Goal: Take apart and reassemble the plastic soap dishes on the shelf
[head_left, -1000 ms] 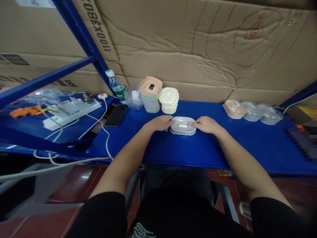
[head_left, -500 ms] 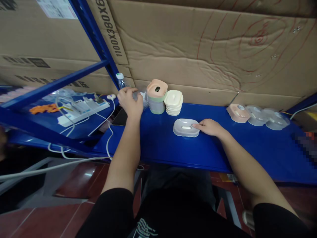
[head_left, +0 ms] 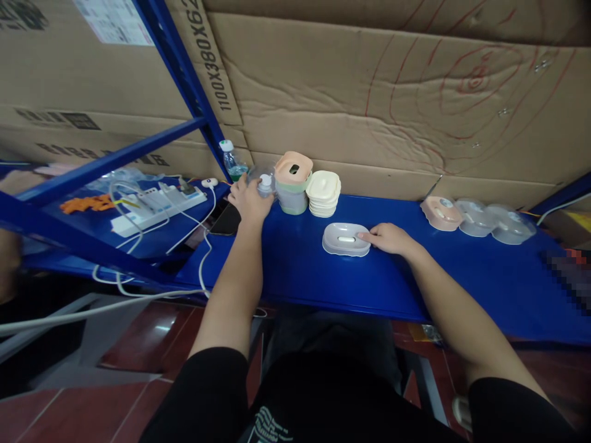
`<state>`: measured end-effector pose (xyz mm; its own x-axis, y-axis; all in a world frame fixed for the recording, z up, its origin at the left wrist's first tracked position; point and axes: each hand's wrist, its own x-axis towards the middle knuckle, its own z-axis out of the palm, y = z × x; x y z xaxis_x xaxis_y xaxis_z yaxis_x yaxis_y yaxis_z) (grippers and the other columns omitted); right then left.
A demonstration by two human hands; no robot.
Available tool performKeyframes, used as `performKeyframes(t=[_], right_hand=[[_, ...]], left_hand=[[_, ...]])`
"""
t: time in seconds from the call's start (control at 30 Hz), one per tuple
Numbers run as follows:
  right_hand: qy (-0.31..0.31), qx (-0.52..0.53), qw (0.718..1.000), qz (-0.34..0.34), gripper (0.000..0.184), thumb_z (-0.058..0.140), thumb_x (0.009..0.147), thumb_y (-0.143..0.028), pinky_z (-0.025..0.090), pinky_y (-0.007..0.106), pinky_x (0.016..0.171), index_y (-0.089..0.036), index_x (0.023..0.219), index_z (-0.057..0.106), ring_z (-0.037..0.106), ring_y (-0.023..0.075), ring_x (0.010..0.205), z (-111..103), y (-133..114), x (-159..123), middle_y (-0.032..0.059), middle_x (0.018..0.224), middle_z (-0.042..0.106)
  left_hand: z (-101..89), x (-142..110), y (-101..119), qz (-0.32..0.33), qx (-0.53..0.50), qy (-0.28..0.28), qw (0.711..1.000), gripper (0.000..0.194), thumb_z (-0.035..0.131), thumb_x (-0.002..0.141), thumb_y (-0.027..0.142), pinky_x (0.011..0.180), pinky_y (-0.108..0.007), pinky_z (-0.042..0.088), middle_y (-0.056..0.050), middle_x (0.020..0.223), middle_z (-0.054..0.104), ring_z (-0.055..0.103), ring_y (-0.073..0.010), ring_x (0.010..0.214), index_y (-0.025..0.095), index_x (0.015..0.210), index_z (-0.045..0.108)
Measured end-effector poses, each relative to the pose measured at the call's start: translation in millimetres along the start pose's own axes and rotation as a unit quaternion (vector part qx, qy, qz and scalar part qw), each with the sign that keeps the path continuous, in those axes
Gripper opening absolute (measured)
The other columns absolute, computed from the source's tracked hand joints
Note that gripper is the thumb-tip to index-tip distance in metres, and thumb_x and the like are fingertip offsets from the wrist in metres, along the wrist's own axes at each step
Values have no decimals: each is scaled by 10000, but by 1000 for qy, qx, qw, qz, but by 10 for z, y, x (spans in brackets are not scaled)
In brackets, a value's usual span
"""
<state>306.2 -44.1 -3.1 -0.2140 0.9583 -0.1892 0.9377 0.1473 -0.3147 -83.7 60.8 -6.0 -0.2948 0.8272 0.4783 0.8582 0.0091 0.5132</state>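
My left hand (head_left: pixel 250 202) is at the stacked clear plastic lids (head_left: pixel 265 175), its fingers along their left side and its thumb at the near right edge; the fingertips are partly hidden. My right hand (head_left: pixel 388 237) grips the right end of a pale grey oval dish (head_left: pixel 339 248), thumb over the rim. A white bar-shaped piece (head_left: pixel 346 239) shows in the dish's middle. Right of the clear lids stands a stack of peach, green and grey box parts (head_left: pixel 293 198). Cream lids (head_left: pixel 324 194) are piled beside it.
At the right lie a peach dish (head_left: pixel 441 215) and clear-covered dishes (head_left: pixel 511 225). A water bottle (head_left: pixel 233 161) stands behind my left hand, a dark phone-like slab (head_left: pixel 225 220) beside it. Left are a blue rack post (head_left: pixel 182 74), power strip (head_left: pixel 157 209) and another person's arm (head_left: pixel 7 246).
My left hand has come down slightly, its fingers now lower around the clear lids. My right hand keeps hold of the grey dish. Another person's arm has appeared at far left.
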Motion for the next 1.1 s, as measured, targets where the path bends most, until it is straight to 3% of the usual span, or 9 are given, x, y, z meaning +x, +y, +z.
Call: performKeyframes(t=[0.2,0.43,0.67,0.87,1.1], right_hand=[[3,2,1000,1,700,418,925,-810,357,313,604,-218,647,665,644,211,681,-3,-11,-7,70,723,725],[3,9,1000,3,690,437,919,-811,360,312,606,-220,640,657,645,211,686,-8,-19,-17,68,722,726],[5,7,1000,-9,694,425,925,-807,356,310,602,-215,644,653,636,205,674,10,15,3,70,718,720],[8,14,1000,-5,690,437,920,-807,353,318,599,-216,636,650,625,203,660,8,2,-3,67,700,711],[8,18,1000,-11,698,436,913,-818,357,318,614,-216,637,654,630,204,680,8,7,-5,67,705,708]], left_hand=[[15,-4,13,11,15,31,999,611,793,766,420,1164,-662,311,-99,1671,409,380,-451,1451,272,1345,670],[-24,-8,51,22,0,50,998,606,773,793,425,1177,-663,310,-104,1657,429,378,-444,1461,261,1365,660],[-31,21,62,22,-19,49,998,802,822,746,403,1206,-658,300,-121,1662,415,365,-449,1485,249,1487,558],[-2,37,65,4,-46,33,998,932,822,753,390,1248,-645,236,-142,1709,321,302,-448,1534,225,1580,425],[22,35,85,-22,-54,28,998,1045,833,726,320,1253,-633,250,-157,1746,222,234,-433,1582,222,1629,316]])
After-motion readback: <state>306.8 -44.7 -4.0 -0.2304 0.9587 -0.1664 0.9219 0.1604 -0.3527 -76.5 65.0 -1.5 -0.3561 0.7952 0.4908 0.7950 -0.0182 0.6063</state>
